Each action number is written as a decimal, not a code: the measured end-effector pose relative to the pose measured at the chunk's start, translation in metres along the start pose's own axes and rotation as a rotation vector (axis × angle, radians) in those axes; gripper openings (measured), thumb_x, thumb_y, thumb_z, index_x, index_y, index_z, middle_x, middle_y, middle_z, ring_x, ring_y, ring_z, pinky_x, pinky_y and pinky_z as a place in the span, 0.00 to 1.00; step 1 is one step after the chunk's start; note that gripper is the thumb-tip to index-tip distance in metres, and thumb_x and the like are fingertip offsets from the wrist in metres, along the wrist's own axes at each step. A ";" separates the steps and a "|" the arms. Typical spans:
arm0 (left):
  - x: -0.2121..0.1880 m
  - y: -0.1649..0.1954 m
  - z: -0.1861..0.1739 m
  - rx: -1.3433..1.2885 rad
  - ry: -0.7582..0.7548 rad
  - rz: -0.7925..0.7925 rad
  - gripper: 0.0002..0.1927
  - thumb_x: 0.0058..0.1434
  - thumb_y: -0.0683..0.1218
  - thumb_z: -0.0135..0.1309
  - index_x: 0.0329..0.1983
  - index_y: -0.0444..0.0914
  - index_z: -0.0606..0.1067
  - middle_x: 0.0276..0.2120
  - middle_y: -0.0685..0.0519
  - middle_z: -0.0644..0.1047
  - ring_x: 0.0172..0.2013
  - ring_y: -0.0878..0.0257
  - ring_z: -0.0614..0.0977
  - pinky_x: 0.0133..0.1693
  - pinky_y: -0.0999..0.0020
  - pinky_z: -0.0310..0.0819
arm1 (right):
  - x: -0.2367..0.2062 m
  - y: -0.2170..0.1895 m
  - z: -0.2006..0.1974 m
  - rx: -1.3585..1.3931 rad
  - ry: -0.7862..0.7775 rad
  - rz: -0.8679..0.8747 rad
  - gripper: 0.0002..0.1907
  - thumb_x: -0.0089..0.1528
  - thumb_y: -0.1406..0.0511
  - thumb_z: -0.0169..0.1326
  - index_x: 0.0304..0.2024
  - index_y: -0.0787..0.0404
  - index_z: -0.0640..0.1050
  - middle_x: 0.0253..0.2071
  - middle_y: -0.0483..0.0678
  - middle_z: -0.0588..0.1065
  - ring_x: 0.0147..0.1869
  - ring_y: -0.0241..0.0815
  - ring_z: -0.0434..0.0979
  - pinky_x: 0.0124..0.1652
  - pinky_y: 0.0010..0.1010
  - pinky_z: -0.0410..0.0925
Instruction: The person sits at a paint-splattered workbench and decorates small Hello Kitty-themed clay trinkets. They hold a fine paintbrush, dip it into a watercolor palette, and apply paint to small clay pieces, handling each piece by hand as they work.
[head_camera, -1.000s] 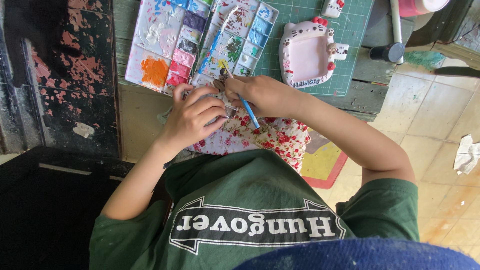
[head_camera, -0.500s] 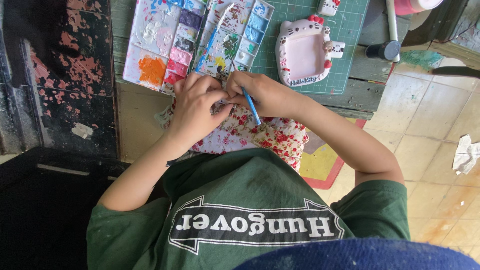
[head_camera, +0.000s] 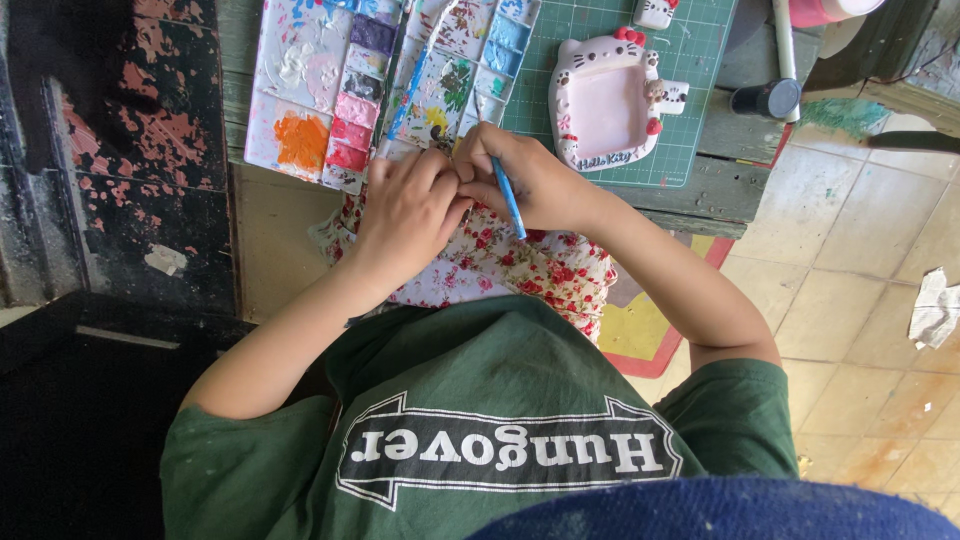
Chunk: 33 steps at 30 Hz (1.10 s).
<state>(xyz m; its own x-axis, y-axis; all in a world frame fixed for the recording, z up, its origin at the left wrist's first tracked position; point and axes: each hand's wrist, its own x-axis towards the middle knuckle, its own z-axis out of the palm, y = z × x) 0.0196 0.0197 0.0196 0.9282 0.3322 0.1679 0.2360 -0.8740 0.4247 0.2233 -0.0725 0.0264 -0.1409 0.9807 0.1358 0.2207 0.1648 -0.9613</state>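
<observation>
Seen from above, both forearms reach forward from a green T-shirt (head_camera: 480, 400) and bend inward so that the hands meet at the near edge of the wooden table (head_camera: 700, 190). The left hand (head_camera: 410, 215) lies knuckles up, its fingers curled and pressed against the right hand; whatever small thing it may pinch between the fingertips is hidden, so I cannot tell what it holds. The right hand (head_camera: 530, 180) is closed in a writing grip on a thin blue paintbrush (head_camera: 508, 197), whose handle slants down and toward the body across the knuckles, while the bristle end is covered by the fingers. The two hands touch just below the paint palettes, over a white cloth with red flowers (head_camera: 530, 265) that drapes from the table edge onto the lap. Just beyond the left hand sits a white palette (head_camera: 300, 100) with a large orange patch and wells of pink, red and purple. Beside it, directly above the fingertips, is a second palette (head_camera: 450, 70) smeared with blue, green and yellow. To the right of that, on a green cutting mat (head_camera: 705, 60), lies a pink cat-shaped tray (head_camera: 605, 110) with a red bow, near the right hand but not touching it. A crumpled piece of paper (head_camera: 935, 305) lies on the tiled floor, well apart.
</observation>
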 end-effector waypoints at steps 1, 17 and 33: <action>0.000 0.003 0.002 0.020 -0.018 0.000 0.13 0.64 0.49 0.63 0.42 0.38 0.75 0.45 0.51 0.71 0.49 0.56 0.73 0.50 0.55 0.59 | -0.002 0.001 0.001 0.012 0.018 0.011 0.21 0.66 0.75 0.60 0.40 0.61 0.58 0.42 0.52 0.72 0.45 0.49 0.74 0.47 0.35 0.70; 0.009 -0.004 0.001 -0.086 -0.002 0.007 0.08 0.69 0.45 0.58 0.46 0.38 0.72 0.43 0.52 0.69 0.42 0.58 0.77 0.48 0.58 0.66 | -0.068 -0.006 0.049 -0.259 0.441 0.125 0.24 0.60 0.75 0.65 0.36 0.60 0.59 0.41 0.52 0.77 0.45 0.47 0.80 0.42 0.34 0.71; 0.008 0.002 -0.006 -0.295 0.020 -0.107 0.07 0.62 0.45 0.65 0.41 0.40 0.83 0.36 0.55 0.77 0.36 0.58 0.79 0.46 0.58 0.67 | -0.057 -0.010 0.055 -0.412 0.470 0.144 0.19 0.62 0.76 0.63 0.36 0.62 0.64 0.44 0.51 0.79 0.44 0.51 0.79 0.41 0.38 0.70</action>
<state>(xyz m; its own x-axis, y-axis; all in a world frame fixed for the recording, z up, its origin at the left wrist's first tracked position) 0.0261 0.0227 0.0272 0.8960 0.4260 0.1249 0.2352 -0.6941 0.6804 0.1757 -0.1361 0.0149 0.3352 0.9222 0.1926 0.5716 -0.0365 -0.8197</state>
